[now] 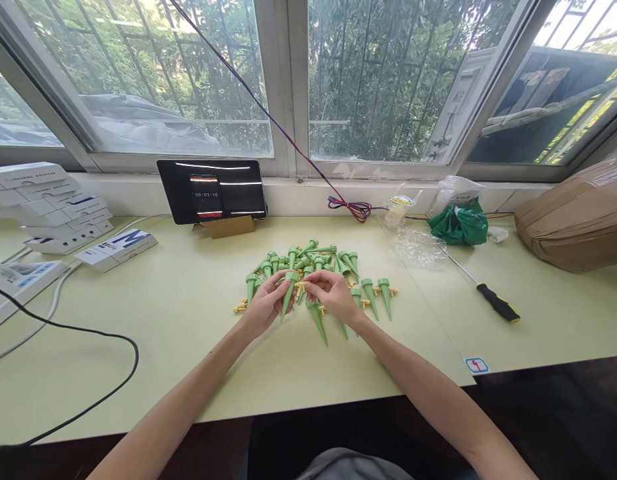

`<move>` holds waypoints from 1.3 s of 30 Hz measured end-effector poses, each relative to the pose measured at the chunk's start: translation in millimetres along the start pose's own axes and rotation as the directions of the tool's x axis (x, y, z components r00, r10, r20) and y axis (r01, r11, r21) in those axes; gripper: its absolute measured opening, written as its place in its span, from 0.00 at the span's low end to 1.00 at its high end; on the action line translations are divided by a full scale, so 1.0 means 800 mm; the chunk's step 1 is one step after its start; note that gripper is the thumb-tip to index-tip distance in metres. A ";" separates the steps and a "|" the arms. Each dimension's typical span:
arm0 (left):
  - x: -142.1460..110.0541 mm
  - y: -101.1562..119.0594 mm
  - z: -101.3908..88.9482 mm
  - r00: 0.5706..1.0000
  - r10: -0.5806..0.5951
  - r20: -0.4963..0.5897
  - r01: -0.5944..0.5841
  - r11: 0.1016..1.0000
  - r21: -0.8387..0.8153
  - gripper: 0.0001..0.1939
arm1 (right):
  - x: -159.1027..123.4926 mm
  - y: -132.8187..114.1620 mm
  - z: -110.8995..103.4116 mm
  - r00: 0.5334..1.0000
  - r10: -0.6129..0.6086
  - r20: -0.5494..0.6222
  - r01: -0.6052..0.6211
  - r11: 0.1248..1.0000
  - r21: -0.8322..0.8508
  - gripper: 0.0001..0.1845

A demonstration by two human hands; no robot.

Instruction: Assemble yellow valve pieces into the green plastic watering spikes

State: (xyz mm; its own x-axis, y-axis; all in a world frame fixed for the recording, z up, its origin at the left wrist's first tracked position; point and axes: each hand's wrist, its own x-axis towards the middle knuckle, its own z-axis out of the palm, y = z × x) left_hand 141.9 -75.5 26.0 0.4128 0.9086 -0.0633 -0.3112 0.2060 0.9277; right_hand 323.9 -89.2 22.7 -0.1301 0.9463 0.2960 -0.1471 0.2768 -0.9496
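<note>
My left hand (264, 308) is closed on a green plastic watering spike (289, 293), its cap up and its tip slanting down to the left. Between the thumb and fingertips of my right hand (333, 293) is a small yellow valve (301, 285), which meets the side of the spike just below the cap. Whether the two are joined I cannot tell. Behind and around both hands lies a heap of similar green spikes (315, 257), several with yellow valves. A few lie to the right, among them one spike (384, 297) with its valve showing.
A black-handled screwdriver (498, 303) lies on the right of the table (228, 380). Behind it are a green bag (459, 221) and a brown wrapped parcel (575, 213). A tablet (238, 190) leans at the back; white boxes (53, 207) and a black cable (108, 337) occupy the left.
</note>
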 end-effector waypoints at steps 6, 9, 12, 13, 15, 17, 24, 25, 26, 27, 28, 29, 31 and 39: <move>0.000 0.000 -0.002 1.000 -0.001 0.013 0.001 1.000 0.003 0.22 | -0.001 0.000 0.001 1.000 -0.002 -0.009 0.002 1.000 -0.007 0.14; 0.001 0.001 -0.002 1.000 0.006 0.020 -0.006 1.000 0.002 0.21 | -0.001 -0.001 0.001 1.000 -0.006 -0.009 0.006 1.000 -0.015 0.14; 0.001 0.000 -0.002 1.000 0.021 0.023 -0.021 1.000 0.007 0.21 | -0.002 0.000 0.000 1.000 -0.011 -0.009 0.011 1.000 -0.020 0.13; 0.001 0.000 -0.002 0.999 0.025 0.026 -0.025 1.000 0.009 0.21 | -0.002 0.001 0.000 1.000 -0.015 -0.009 0.015 1.000 -0.021 0.13; 0.001 0.000 -0.003 0.999 0.034 0.032 -0.034 0.999 0.014 0.20 | -0.002 0.002 0.000 1.000 -0.024 -0.011 0.023 1.000 -0.021 0.12; 0.001 -0.001 -0.003 0.998 0.044 0.040 -0.045 0.999 0.023 0.20 | -0.002 0.003 0.000 0.999 -0.030 -0.012 0.029 0.999 -0.026 0.12; 0.002 -0.003 -0.006 0.996 0.069 0.047 -0.072 0.995 0.063 0.19 | -0.002 0.002 0.000 0.998 -0.055 -0.031 0.053 0.995 -0.086 0.13; 0.002 -0.003 -0.007 0.996 0.071 0.051 -0.075 0.995 0.065 0.19 | -0.002 0.002 0.000 0.997 -0.064 -0.032 0.061 0.993 -0.098 0.12; 0.002 -0.004 -0.007 0.996 0.075 0.056 -0.079 0.995 0.068 0.19 | -0.002 0.002 0.000 0.997 -0.072 -0.034 0.068 0.992 -0.109 0.12; 0.002 -0.004 -0.007 0.995 0.080 0.062 -0.084 0.994 0.073 0.18 | -0.002 0.002 0.000 0.996 -0.081 -0.037 0.076 0.990 -0.120 0.12; 0.002 -0.004 -0.008 0.994 0.085 0.069 -0.090 0.993 0.078 0.18 | -0.002 0.002 -0.001 0.995 -0.090 -0.038 0.084 0.988 -0.132 0.11; 0.001 -0.004 -0.008 0.993 0.090 0.077 -0.096 0.992 0.084 0.18 | -0.002 0.003 -0.001 0.994 -0.100 -0.040 0.093 0.985 -0.145 0.11; 0.002 -0.005 -0.008 0.991 0.099 0.092 -0.107 0.990 0.096 0.18 | -0.002 0.004 -0.002 0.992 -0.117 -0.040 0.109 0.980 -0.165 0.11; 0.002 -0.005 -0.009 0.987 0.121 0.106 -0.137 0.976 0.168 0.17 | -0.001 0.004 -0.002 0.992 -0.126 -0.028 0.119 0.976 -0.180 0.11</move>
State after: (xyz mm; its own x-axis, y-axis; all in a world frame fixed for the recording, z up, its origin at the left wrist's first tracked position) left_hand 137.8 -72.4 19.6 0.4603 0.8834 0.0884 -0.2170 0.0154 0.9760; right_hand 324.9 -89.0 19.1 -0.0833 0.9083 0.4100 0.0173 0.4127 -0.9107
